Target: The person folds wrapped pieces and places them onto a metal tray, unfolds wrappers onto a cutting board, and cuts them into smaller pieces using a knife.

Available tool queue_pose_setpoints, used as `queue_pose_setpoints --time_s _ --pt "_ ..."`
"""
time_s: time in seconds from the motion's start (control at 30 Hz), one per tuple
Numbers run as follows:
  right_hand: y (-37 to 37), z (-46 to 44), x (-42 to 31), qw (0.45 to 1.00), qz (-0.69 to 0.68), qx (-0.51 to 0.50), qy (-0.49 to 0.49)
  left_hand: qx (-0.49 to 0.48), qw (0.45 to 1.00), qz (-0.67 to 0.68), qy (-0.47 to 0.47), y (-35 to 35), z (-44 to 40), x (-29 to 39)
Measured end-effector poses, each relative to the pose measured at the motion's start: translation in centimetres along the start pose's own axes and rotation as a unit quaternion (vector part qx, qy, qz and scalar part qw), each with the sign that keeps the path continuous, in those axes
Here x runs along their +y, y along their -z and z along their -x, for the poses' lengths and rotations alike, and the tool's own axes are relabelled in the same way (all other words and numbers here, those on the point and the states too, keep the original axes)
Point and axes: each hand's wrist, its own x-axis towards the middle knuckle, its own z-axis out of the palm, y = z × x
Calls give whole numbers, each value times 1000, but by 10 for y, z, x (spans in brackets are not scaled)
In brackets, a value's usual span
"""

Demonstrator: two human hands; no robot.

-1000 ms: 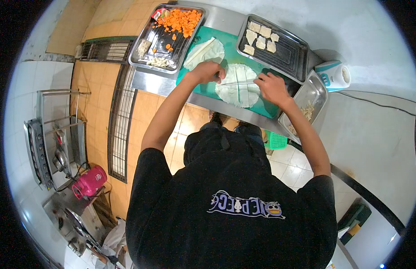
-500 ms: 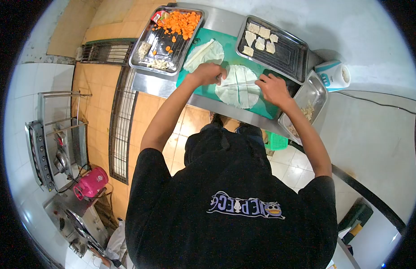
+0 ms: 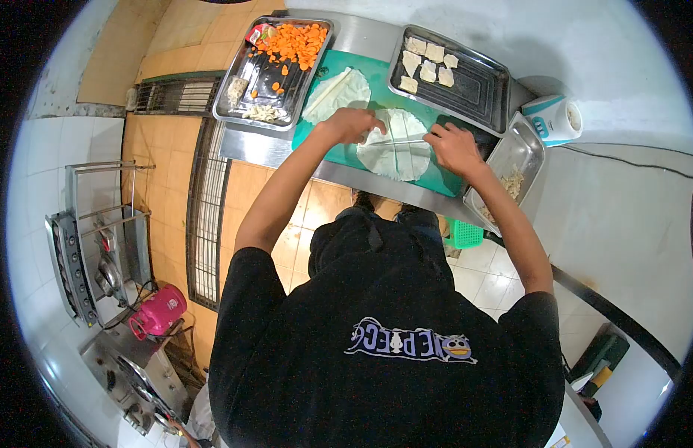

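Observation:
A round, pale sheet point(image 3: 395, 158) that looks like thin dough lies on a green cutting board point(image 3: 339, 155), with straight lines across it. My right hand point(image 3: 455, 148) is closed around a knife, and the knife's blade point(image 3: 408, 141) lies nearly level across the sheet, pointing left. At the sheet's upper left edge is my left hand point(image 3: 352, 125), its fingers bent and thumb apart; whether the fingertips press on the sheet is hard to see. More pale sheets point(image 3: 337, 95), with a folded strip on top, rest on the board's left part.
A metal tray point(image 3: 294, 112) at left holds carrot slices point(image 3: 290, 45) and pale pieces. Another tray point(image 3: 473, 89) behind the board carries several square pieces point(image 3: 429, 71). At right stand a metal pan point(image 3: 527, 145) with scraps and a white-and-blue container point(image 3: 552, 119).
The knife blade has tilted slightly and shows more of its side across the sheet. My left hand has shifted slightly right, its fingers reaching farther over the sheet's edge.

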Motion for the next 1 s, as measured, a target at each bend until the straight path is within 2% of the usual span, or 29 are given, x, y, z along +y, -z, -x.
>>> queue_pose_setpoints --time_s 0.17,0.23,0.33,0.5,0.6,1.0 --pt "-3 -1 -4 1000 -8 -2 -3 16 1000 -1 13 4 4 11" --pt "-3 -1 -3 1000 -7 -3 -1 -1 998 -54 -27 1 3 9" --pt "-2 -1 -3 1000 -15 -22 -13 -16 998 -65 -10 -3 2 6" --pt "-1 -2 1 1000 -5 13 12 -15 999 -47 -10 -7 5 3" --pt "3 -1 0 1000 -8 -13 5 -11 999 -47 -13 -8 5 2" --pt "4 2 4 1000 6 6 19 13 999 -27 -40 -21 1 -9"
